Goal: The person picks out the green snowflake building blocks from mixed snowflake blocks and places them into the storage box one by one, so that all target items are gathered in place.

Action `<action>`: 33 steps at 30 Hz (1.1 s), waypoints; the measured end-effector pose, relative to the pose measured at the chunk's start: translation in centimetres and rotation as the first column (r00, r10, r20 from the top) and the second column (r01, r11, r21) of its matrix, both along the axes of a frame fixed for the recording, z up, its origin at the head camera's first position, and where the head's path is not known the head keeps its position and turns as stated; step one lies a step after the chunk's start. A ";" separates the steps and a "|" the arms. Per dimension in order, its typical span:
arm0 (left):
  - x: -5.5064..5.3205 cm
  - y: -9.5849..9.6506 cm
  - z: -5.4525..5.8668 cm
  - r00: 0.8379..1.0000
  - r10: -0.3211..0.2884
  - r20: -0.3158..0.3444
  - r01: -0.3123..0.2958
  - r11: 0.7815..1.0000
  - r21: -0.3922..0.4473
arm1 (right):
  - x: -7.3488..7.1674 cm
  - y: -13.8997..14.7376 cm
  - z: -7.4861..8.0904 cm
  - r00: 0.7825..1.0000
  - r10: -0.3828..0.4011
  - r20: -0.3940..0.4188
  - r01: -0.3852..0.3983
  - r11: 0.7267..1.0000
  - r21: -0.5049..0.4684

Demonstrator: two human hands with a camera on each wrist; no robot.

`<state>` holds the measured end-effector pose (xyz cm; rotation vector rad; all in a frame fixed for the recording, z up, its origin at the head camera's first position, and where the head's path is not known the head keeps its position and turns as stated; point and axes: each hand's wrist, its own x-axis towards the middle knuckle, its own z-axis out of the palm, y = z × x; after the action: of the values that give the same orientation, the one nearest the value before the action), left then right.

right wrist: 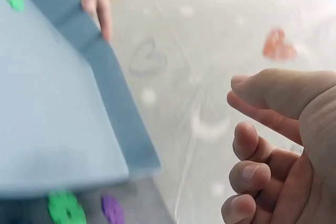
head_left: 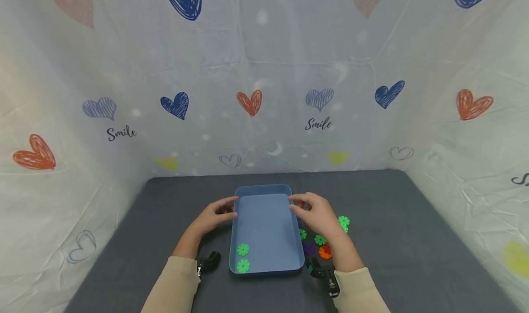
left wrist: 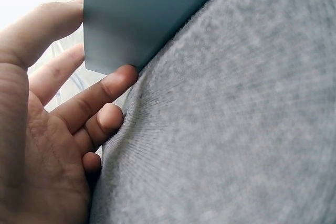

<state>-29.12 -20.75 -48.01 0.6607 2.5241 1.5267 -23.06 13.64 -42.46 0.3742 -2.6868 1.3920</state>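
Before a heart-printed sheet (head_left: 281, 42), a person's left hand (head_left: 208, 220) reaches in with thumb and forefinger spread apart, their tips touching the left wall of a shallow blue tray (head_left: 268, 230) toward its far end; the tray lies flat in the middle of a dark grey counter (head_left: 396, 248), its long sides running away from the person; two green discs (head_left: 243, 266), notched like flowers, lie side by side in its near left corner, the rest of its floor bare; across from the left, the right hand (head_left: 320, 214) is poised at the far part of the right wall, thumb and forefinger a little parted, the other fingers loosely bent, holding no disc that shows — whether its tips meet the rim cannot be told; beside the tray on that side, partly behind the hand and forearm, more discs are scattered, among them a purple disc (head_left: 309, 248), an orange disc (head_left: 325, 251) and several loose green ones (head_left: 320, 240).

The step in hand looks like steadying or squaring up the tray, with filling it barely begun; the next move probably calls for light, even pressure from both sides — enough to set the tray straight without sliding the pair inside.
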 end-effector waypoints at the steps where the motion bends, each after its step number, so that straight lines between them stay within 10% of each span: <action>1: 0.0 0.0 0.0 1.000 -0.001 0.000 0.001 1.000 0.001 | -0.2 0.6 -0.2 1.000 -0.015 0.007 0.015 1.000 -0.001; 17: 0.1 0.0 0.4 1.000 0.008 0.005 -0.008 1.000 -0.009 | -1.7 6.1 -4.8 0.961 -0.131 0.244 0.096 0.984 0.152; 26: 0.4 0.0 1.1 1.000 0.002 0.011 -0.002 1.000 -0.003 | -1.9 5.9 -5.4 0.959 -0.174 0.223 0.111 0.957 0.269; 33: -1.2 -0.4 -1.1 1.000 0.026 0.014 -0.025 0.999 -0.042 | -2.0 5.9 -5.1 0.964 -0.154 0.216 0.096 0.962 0.256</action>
<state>-30.28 -21.19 -49.15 0.6115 2.5558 1.4764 -25.08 19.55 -47.58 0.0540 -3.0226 1.1382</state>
